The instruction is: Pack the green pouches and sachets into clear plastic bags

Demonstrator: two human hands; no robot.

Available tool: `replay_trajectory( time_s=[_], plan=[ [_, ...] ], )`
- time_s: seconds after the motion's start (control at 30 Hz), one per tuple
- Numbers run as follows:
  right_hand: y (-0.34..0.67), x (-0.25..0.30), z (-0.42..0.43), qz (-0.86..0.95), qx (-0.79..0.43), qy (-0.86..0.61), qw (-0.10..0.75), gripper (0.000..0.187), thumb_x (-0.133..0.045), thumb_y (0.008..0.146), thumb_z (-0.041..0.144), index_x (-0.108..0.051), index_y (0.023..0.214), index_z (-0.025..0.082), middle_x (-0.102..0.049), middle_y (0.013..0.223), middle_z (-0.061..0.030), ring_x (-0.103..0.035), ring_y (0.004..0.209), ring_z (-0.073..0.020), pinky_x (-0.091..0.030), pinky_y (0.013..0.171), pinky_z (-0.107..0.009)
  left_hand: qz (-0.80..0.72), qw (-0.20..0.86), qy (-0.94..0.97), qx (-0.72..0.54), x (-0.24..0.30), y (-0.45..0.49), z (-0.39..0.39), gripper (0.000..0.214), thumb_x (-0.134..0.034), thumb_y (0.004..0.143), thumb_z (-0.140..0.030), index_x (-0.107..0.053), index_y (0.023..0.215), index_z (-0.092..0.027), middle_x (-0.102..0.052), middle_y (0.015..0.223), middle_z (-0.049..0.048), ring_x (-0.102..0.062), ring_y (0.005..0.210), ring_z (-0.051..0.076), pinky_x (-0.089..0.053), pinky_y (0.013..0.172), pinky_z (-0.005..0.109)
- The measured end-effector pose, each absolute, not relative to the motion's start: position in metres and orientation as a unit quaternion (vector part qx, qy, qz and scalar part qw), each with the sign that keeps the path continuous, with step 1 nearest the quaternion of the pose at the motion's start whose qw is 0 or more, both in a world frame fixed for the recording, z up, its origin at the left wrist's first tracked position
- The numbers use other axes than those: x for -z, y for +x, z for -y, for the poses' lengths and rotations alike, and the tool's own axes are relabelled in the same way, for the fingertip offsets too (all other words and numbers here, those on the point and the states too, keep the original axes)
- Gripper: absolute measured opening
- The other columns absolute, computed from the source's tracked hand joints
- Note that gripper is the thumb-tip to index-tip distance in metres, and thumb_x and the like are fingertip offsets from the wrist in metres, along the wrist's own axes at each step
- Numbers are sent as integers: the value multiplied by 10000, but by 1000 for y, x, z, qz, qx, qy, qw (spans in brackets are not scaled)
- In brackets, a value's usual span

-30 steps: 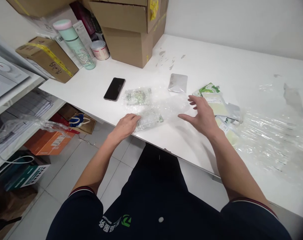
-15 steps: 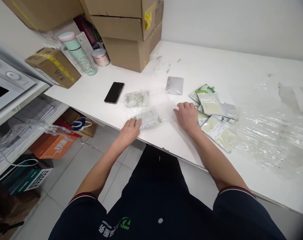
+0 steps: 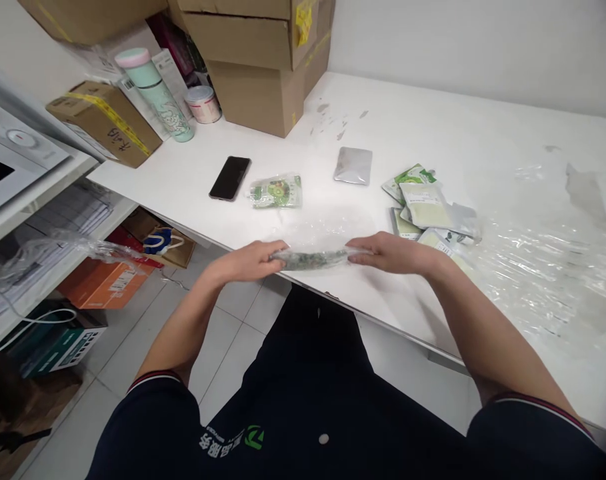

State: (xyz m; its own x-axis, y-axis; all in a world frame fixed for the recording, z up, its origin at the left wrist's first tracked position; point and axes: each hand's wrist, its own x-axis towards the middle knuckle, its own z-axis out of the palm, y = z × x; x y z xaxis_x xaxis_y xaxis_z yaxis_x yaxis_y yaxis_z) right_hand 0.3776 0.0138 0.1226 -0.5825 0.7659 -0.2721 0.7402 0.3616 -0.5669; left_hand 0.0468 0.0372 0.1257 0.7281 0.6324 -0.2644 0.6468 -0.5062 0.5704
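Near the table's front edge I hold a pouch rolled in bubble wrap (image 3: 315, 259), stretched between both hands. My left hand (image 3: 255, 260) pinches its left end between thumb and fingers. On the opposite end my right hand (image 3: 383, 253) grips the wrap in the same way. Loose clear wrap lies just behind the roll. Beyond it is a green-printed pouch (image 3: 277, 192) in clear plastic. Several flat pouches (image 3: 423, 205) with green and white faces are piled beyond my right hand, and a plain silver pouch (image 3: 353, 165) lies by itself farther back.
A black phone (image 3: 230, 178) lies at the left of the white table (image 3: 433, 133). Behind it stand a mint bottle (image 3: 160, 100), a tin (image 3: 203, 105) and cardboard boxes (image 3: 253, 93). A bubble-wrap sheet (image 3: 547, 267) spreads over the right side. A microwave (image 3: 17, 147) is at far left.
Both hands have closed on the wrapped pouch's ends; it now appears as a narrow roll nearer the edge. The wrap over the green-printed pouch behind has drawn away, leaving its print clearer.
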Motion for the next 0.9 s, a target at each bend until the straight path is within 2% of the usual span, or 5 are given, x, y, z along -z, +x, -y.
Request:
replay_trajectory(
  time_s=[0.2, 0.37, 0.57, 0.73, 0.9],
  plan=[
    [362, -110, -87, 758, -269, -592, -53, 471, -625, 808, 533, -650, 1137, 197, -700, 1061, -107, -660, 899, -279, -496, 732, -363, -502, 279, 819, 6, -106, 55, -91, 565, -524, 854, -546, -534, 1286, -181, -669, 1084, 130, -637, 914, 270, -494, 705, 331],
    [352, -90, -89, 760, -161, -627, -65, 496, -610, 808, 582, -628, 1099, 182, -662, 1052, -134, -616, 908, -284, -458, 734, -376, -500, 87, 859, -64, -99, 86, -76, 387, -449, 925, -349, -545, 1248, -158, -520, 1296, 197, -478, 1199, 367, -432, 919, 521],
    [361, -77, -74, 804, -103, -585, 8, 505, -507, 891, 584, -588, 1196, 189, -622, 1165, -154, -556, 1069, -310, -410, 841, -406, -456, 210, 864, -38, -87, 136, -91, 534, -447, 902, -565, -540, 1251, -171, -544, 1248, 148, -455, 1218, 336, -404, 974, 484],
    [375, -72, -84, 786, -201, -584, 12, 524, -399, 923, 641, -648, 879, 182, -665, 875, -81, -592, 823, -220, -392, 729, -319, -437, 255, 860, 72, -93, 154, -112, 610, -553, 793, -628, -550, 1219, -193, -555, 1253, 152, -458, 1227, 356, -429, 924, 460],
    [361, -91, -55, 798, -38, -593, 100, 428, -414, 958, 525, -661, 951, 176, -613, 1072, -155, -516, 1041, -300, -397, 844, -401, -403, 294, 859, 114, -101, 157, -123, 536, -614, 726, -588, -598, 1059, -169, -622, 1138, 137, -583, 1041, 312, -474, 761, 357]
  ],
)
